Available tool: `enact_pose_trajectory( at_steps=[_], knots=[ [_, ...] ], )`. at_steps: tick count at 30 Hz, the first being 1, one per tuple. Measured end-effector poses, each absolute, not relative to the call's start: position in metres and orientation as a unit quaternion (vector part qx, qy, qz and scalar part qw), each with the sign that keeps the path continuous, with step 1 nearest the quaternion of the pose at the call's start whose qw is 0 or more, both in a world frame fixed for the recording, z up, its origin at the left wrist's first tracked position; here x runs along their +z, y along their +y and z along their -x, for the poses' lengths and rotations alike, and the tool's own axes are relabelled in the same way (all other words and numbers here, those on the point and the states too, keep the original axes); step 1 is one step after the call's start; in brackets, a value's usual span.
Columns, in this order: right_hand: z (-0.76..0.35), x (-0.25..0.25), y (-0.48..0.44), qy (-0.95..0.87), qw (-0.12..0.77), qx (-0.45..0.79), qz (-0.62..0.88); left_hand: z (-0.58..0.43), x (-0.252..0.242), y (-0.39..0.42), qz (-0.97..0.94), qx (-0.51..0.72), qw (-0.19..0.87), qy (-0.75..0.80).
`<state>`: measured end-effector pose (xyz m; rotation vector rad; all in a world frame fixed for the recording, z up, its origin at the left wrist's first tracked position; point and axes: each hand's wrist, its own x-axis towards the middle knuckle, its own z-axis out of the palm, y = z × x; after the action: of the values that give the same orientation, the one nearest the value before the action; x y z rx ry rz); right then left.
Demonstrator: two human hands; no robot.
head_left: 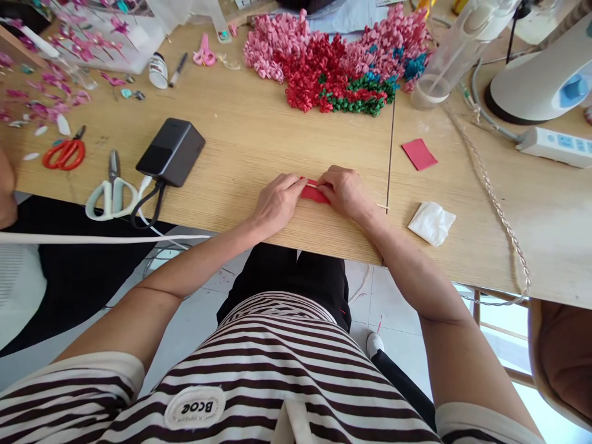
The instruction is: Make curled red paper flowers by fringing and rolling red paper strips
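Note:
Between my two hands, near the table's front edge, lies a small red piece (315,193) with a thin pale stick (311,184) across its upper part. My left hand (281,200) presses its fingertips on the left end of the piece and stick. At the right end, the fingers of my right hand (341,190) are pinched together on them. Another red square (419,154) lies flat to the right, and a crumpled white tissue (431,223) is below it. A second pale stick (383,206) shows beside my right wrist.
Pink, red and green bundles (324,74) lie at the back of the table (231,135). On the left are a black box (170,152), white-handled scissors (111,192) and red scissors (65,153). A braided cord (490,191) and power strip (555,147) are at right.

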<state>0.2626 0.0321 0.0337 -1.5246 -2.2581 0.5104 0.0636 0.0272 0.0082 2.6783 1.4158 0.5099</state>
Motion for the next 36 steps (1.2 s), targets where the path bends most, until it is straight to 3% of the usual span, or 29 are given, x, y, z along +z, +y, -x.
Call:
enact_pose_trajectory(
  at_steps=[5, 18, 36],
  knots=[
    [-0.262, 0.036, 0.031, -0.799, 0.185, 0.186, 0.540, -0.055, 0.001, 0.027, -0.873, 0.211, 0.039, 0.437],
    [-0.263, 0.032, 0.035, -0.793, 0.198, 0.178, 0.548, -0.070, 0.019, 0.036, -0.889, 0.065, 0.033, 0.452],
    [-0.265, 0.028, 0.036, -0.797, 0.208, 0.165, 0.543, -0.069, 0.017, 0.038, -0.892, 0.075, 0.043, 0.443]
  ],
)
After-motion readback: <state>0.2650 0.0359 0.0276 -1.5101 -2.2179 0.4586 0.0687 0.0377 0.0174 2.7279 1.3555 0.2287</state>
